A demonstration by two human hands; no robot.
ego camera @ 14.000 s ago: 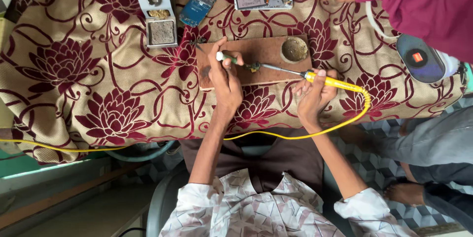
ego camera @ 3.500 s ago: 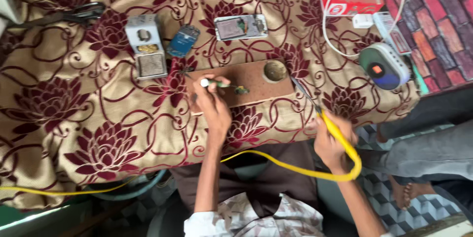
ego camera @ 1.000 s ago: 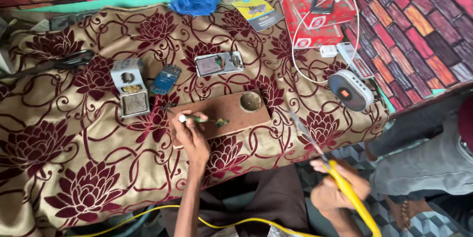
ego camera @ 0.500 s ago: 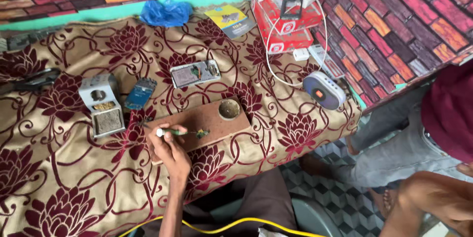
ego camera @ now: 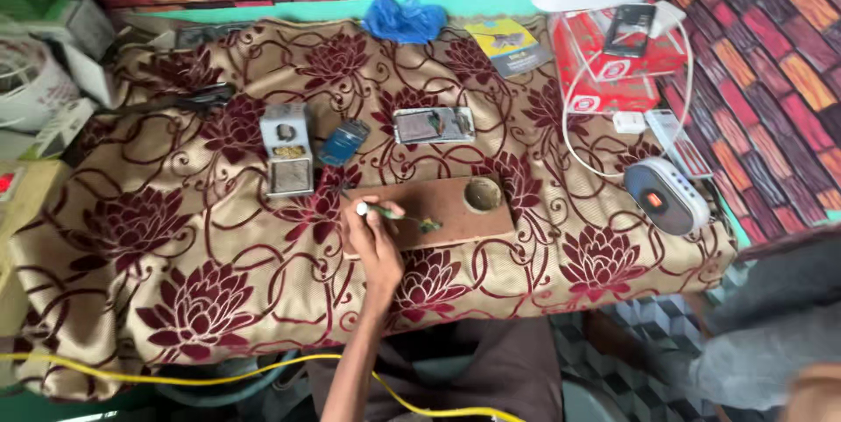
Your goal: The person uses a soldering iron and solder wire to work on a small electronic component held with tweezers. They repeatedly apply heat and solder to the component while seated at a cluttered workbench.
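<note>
Your left hand pins a small tool on the wooden board.

Your left forearm reaches up from the desk's near edge; your left hand (ego camera: 375, 242) pinches a thin tool (ego camera: 385, 210), tip on the wooden board (ego camera: 455, 208) mid-desk. Your right hand is out of view.

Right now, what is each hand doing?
Left hand: closed on a thin tool over the wooden board.
Right hand: out of view.
</note>
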